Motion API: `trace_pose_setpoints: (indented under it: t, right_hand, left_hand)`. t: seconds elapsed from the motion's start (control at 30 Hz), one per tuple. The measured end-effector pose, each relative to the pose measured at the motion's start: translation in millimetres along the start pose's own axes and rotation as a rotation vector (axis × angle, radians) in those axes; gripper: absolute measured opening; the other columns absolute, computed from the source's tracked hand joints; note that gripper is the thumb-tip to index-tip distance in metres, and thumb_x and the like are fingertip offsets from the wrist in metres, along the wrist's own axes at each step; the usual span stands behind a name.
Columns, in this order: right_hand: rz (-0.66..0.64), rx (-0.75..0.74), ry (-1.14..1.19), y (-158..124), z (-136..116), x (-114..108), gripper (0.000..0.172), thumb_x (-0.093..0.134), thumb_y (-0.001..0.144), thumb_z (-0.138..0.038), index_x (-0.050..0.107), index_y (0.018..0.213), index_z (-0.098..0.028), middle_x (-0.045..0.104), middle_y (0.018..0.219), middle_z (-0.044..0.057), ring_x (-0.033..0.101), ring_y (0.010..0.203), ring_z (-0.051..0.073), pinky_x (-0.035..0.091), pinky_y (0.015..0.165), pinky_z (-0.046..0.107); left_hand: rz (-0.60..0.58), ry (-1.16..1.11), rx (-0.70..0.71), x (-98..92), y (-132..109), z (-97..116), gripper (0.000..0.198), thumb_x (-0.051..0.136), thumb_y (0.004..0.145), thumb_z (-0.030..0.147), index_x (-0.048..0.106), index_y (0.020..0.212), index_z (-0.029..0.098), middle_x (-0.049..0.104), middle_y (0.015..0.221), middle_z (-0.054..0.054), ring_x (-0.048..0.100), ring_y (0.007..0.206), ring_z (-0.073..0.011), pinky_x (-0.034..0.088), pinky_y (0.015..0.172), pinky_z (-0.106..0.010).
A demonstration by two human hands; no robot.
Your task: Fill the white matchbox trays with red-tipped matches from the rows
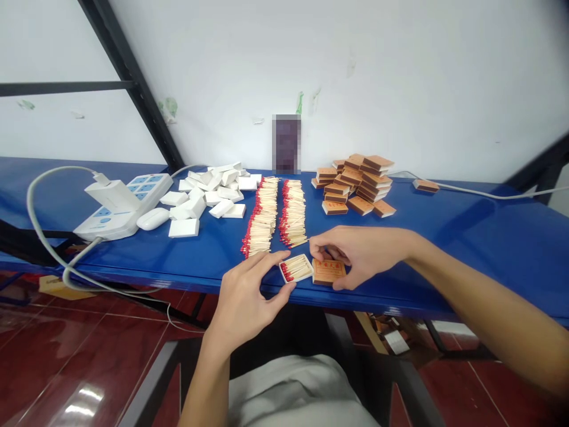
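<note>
Lap [306, 391] in pale grey cloth nearest me, dark chair armrests [153, 379] either side, red tiled floor [75, 356] below.

Left grip [249, 296]: thumb and forefinger pinching a small white tray [308, 264] by opposite edges, near the counter's front edge. Tray has matches [296, 270] in it, red heads left. Right grip [360, 254]: fingers and thumb clasped round a brown matchbox cover [329, 272], printed side up. Tray's right end is right at the cover's left end; can't tell if any of it is inside.

Further out on the blue counter [448, 216]: left match row [261, 219] and right match row [293, 213], narrow gap between, red heads left in both. Left of them, jumbled heap of white trays [217, 190]; past that a rounded white gadget [153, 219], then power strip [122, 222] with charger [113, 197] plugged in. Right of the rows, stacked pile of brown matchboxes [360, 181], a few loose at its front. Single brown matchbox [425, 186] sits further right, beside a thin white cable [484, 194].

At the back, dark upright object [287, 144] by the white wall [400, 71], too pixelated to identify.
</note>
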State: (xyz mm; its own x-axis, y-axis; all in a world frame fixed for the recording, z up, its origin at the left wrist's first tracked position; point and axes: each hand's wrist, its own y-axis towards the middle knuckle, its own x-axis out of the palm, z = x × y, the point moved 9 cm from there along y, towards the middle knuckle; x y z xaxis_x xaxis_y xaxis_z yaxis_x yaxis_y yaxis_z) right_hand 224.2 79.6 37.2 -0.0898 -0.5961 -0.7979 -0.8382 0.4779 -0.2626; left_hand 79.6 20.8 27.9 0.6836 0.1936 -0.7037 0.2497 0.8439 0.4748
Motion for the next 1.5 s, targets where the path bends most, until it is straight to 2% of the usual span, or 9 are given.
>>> trace_pose_setpoints:
  t: [0.23,0.53,1.03,1.13,1.2,1.3,1.37,1.4,1.5]
  right_hand:
    - [0.138,-0.054,0.015,0.5,0.9,-10.7,0.03,0.075,0.072,-0.025,0.054,0.094,-0.021,0.058,0.086,-0.001,0.05,0.072,0.014,0.039,0.062,0.025]
    - [0.147,-0.077,0.012,0.3,0.6,-10.4,0.031,0.075,0.073,-0.023,0.057,0.098,-0.019,0.061,0.093,0.001,0.051,0.077,0.014,0.043,0.067,0.026]
    - [0.16,-0.312,0.176,10.9,-28.6,4.7,0.029,0.078,0.08,-0.033,0.065,0.102,-0.019,0.071,0.1,0.003,0.061,0.085,0.016,0.048,0.08,0.029]
    - [0.31,-0.33,0.024,-10.0,-38.2,-17.4,0.025,0.075,0.079,-0.028,0.064,0.1,-0.021,0.07,0.098,0.003,0.062,0.085,0.018,0.048,0.08,0.031]
    - [0.56,-0.327,-0.075,-38.5,-38.8,-51.7,0.024,0.073,0.079,-0.026,0.063,0.101,-0.023,0.069,0.101,0.005,0.062,0.091,0.021,0.048,0.083,0.034]
    - [1.056,-0.193,-0.252,-103.1,-12.4,-115.9,0.023,0.069,0.081,-0.02,0.06,0.102,-0.025,0.066,0.104,0.008,0.06,0.096,0.024,0.047,0.087,0.037]
    - [1.299,-0.029,-0.339,-145.9,28.0,-149.9,0.023,0.065,0.083,-0.019,0.06,0.105,-0.022,0.065,0.107,0.011,0.059,0.091,0.021,0.047,0.085,0.035]
    - [1.377,0.091,-0.378,-164.1,55.5,-162.8,0.025,0.064,0.084,-0.02,0.06,0.109,-0.02,0.065,0.11,0.013,0.058,0.088,0.02,0.046,0.082,0.034]
    - [1.328,0.638,-0.47,-200.1,161.6,-177.2,0.039,0.059,0.092,-0.031,0.057,0.127,-0.014,0.065,0.112,0.019,0.056,0.082,0.021,0.041,0.084,0.038]
  left_hand:
    - [-0.03,-0.082,0.007,-1.0,-1.5,-0.9,0.036,0.073,0.089,0.029,0.066,0.124,0.029,0.074,0.108,-0.001,0.066,0.094,-0.0205,0.054,0.085,-0.034]
    - [-0.01,-0.135,-0.053,0.7,-1.8,-8.8,0.038,0.082,0.083,0.033,0.07,0.119,0.031,0.076,0.103,0.003,0.057,0.069,-0.0139,0.048,0.064,-0.026]
    - [0.017,-0.079,0.076,-1.7,-0.6,3.5,0.066,0.083,0.062,0.066,0.07,0.112,0.025,0.077,0.099,-0.002,0.064,0.072,-0.0182,0.051,0.07,-0.03]
    - [-0.032,-0.155,0.062,-3.9,-2.2,-1.6,0.061,0.08,0.071,0.064,0.068,0.119,0.028,0.077,0.099,0.0,0.056,0.065,-0.0145,0.049,0.063,-0.027]
    - [-0.07,-0.197,0.036,-4.0,-3.3,-6.0,0.048,0.077,0.082,0.056,0.067,0.122,0.03,0.076,0.098,0.001,0.051,0.063,-0.0132,0.048,0.059,-0.025]
    - [-0.095,-0.192,0.005,-2.9,-4.6,-10.1,0.033,0.072,0.091,0.042,0.067,0.122,0.03,0.076,0.098,0.001,0.05,0.064,-0.0128,0.048,0.057,-0.023]
    - [-0.088,-0.172,0.003,-2.3,-4.7,-10.3,0.031,0.072,0.091,0.038,0.068,0.12,0.03,0.076,0.098,0.0,0.051,0.065,-0.0129,0.048,0.057,-0.023]
    - [-0.083,-0.164,0.005,-2.0,-4.6,-9.9,0.03,0.072,0.091,0.037,0.069,0.12,0.029,0.076,0.098,0.0,0.051,0.065,-0.0128,0.048,0.058,-0.023]
    - [-0.079,-0.148,0.004,-0.6,-3.8,-9.7,0.029,0.071,0.091,0.037,0.069,0.12,0.028,0.076,0.097,-0.001,0.051,0.064,-0.0128,0.05,0.06,-0.024]
